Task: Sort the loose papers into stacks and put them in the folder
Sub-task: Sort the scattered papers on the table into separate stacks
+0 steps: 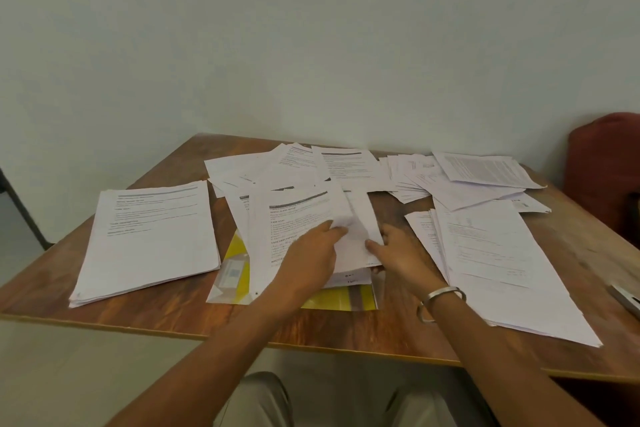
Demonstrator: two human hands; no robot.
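Note:
A yellow folder lies at the table's front middle, mostly covered by printed sheets. My left hand and my right hand both hold a white sheet over that pile, fingers curled on its edges. A neat stack of papers sits at the left. Another stack lies at the right. Loose papers are scattered across the back of the table.
The wooden table stands against a pale wall. A red chair is at the far right. A small grey object lies at the table's right edge. My knees show below the front edge.

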